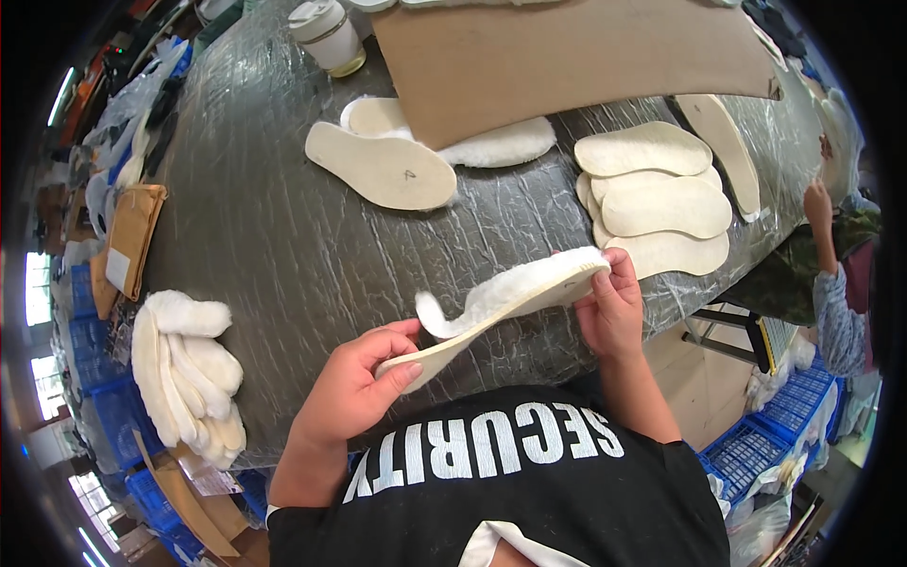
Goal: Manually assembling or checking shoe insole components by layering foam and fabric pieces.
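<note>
Between my two hands I hold a fleece insole (529, 288), white and fluffy on top with a cream underside. My left hand (364, 373) pinches its near left end, thumb below and fingers along the edge. My right hand (612, 302) grips the far right end. Near my left fingers a flap of white fleece (433, 314) curls up, apart from the cream layer. To the right, just beyond my right hand, lies a stack of cream insoles (666, 208). Farther off, another cream insole (383, 170) rests partly over fleece ones, with a small dark mark on it.
A brown cardboard sheet (576, 61) covers the far side of the plastic-wrapped table (255, 217). Beside it stands a lidded cup (329, 40). Several fleece insoles (189, 373) pile at the left edge. Blue crates (756, 444) sit below right, and another person's arm (824, 227) shows at right.
</note>
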A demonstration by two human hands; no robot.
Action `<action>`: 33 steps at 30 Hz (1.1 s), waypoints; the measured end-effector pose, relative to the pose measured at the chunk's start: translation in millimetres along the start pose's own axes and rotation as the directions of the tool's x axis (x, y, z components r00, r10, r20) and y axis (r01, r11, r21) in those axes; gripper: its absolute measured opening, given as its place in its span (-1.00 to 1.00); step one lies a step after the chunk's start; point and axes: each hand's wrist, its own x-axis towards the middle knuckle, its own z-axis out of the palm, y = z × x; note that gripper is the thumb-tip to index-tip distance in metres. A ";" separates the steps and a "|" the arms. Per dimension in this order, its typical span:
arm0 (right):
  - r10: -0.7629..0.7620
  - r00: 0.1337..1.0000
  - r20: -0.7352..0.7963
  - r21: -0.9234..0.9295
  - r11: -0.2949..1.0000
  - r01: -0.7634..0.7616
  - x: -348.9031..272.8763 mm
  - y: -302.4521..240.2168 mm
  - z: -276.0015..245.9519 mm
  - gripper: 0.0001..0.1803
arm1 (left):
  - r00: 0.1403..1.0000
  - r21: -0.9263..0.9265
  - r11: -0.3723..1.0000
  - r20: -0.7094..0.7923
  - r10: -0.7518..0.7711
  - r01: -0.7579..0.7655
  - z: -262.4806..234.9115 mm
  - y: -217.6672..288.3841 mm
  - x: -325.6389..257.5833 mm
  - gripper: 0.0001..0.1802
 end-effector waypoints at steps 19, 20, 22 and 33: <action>0.597 0.801 0.033 -0.078 0.801 -0.594 3.7 36.6 58.7 -0.38 | 0.979 -0.730 0.680 -0.178 -0.103 -0.061 -0.7 -19.6 24.7 -0.84; 0.596 0.802 0.034 -0.077 0.802 -0.592 2.4 39.0 65.0 -0.38 | 0.979 -0.720 0.692 -0.166 -0.116 -0.040 1.1 -20.7 22.6 -0.84; 0.614 0.788 0.036 0.050 0.787 -0.615 -1.7 40.1 76.8 -0.39 | 0.980 -0.720 0.694 -0.142 -0.139 -0.006 3.1 -20.0 20.5 -0.86; 0.659 0.750 -0.054 -0.451 0.654 -0.608 -28.6 48.8 57.9 -0.54 | 0.854 -0.958 0.245 0.000 0.520 -0.150 -87.9 123.4 104.7 -0.69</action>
